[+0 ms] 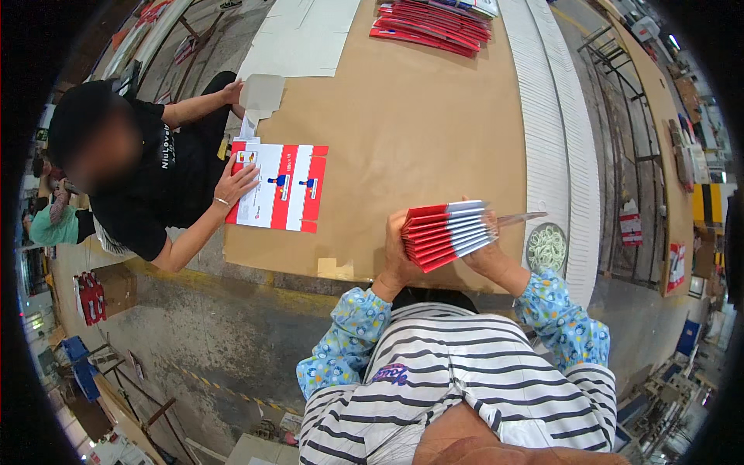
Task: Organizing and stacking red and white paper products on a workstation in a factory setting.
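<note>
A fanned stack of folded red and white cartons (443, 236) is held between my hands above the near edge of the brown table. My left hand (398, 252) grips the stack's left end, its fingers partly behind the cartons. My right hand (494, 254) is closed on the right end. From beside its fingers a thin, pointed greyish strip (523, 218) sticks out to the right; I cannot tell what it is or whether the hand grips it. A round dish of pale green rubber bands (547, 246) sits just right of my right hand.
Across to the left, a co-worker's hand (235, 184) rests on a flat red, white and blue printed carton (279, 186). Red folded cartons (434, 27) are piled at the table's far end. White card sheets (302, 35) lie far left. Ribbed white board (566, 139) runs along the right edge.
</note>
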Demonstrator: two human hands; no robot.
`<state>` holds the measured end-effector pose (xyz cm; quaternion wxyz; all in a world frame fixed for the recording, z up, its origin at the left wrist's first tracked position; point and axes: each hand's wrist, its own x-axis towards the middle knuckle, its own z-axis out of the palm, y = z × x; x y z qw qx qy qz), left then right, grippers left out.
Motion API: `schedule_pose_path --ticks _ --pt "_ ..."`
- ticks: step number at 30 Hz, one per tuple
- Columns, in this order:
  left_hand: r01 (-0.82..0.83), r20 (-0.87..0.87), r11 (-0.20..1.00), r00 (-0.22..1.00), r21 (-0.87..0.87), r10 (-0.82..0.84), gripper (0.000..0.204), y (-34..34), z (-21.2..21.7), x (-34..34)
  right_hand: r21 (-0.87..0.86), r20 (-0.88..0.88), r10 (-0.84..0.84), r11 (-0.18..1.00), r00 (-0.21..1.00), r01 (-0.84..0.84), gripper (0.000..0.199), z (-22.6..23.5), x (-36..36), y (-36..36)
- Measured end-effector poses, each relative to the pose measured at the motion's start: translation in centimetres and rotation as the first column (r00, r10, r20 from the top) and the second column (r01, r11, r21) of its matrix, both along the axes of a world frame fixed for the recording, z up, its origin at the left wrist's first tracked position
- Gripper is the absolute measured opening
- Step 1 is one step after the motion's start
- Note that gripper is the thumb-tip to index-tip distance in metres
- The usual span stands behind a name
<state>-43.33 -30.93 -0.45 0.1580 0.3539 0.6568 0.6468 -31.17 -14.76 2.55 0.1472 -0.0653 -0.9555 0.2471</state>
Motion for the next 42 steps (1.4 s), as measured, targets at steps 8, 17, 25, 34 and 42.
schedule_pose_path --ticks 8,17,25,34,42 --pt "-0.092 0.203 0.99 0.977 0.107 0.069 0.079 1.4 0.1 -0.8 -0.601 0.016 -0.12 0.792 0.993 0.106 0.042 -5.1 -1.5 1.0" --pt "-0.045 0.277 0.986 0.961 0.16 -0.001 0.05 -0.2 -1.8 3.9 -0.003 -0.13 -0.089 0.996 0.987 0.09 0.033 1.6 2.7 -2.7" --pt "-0.139 -0.153 0.987 0.977 0.082 0.151 0.044 -1.3 2.4 3.4 -0.322 -0.16 -0.229 0.932 0.96 0.169 0.061 14.8 4.4 -5.2" --pt "-0.066 -0.175 0.998 0.982 0.002 0.065 0.033 -0.3 0.6 3.1 0.428 -0.032 -0.082 0.899 0.996 0.088 0.075 16.5 -3.3 -8.2" --pt "-0.146 -0.308 0.986 0.937 0.085 0.166 0.028 -0.2 0.8 1.2 0.38 -0.34 0.038 0.919 0.939 0.1 0.034 15.1 -6.3 -7.3"
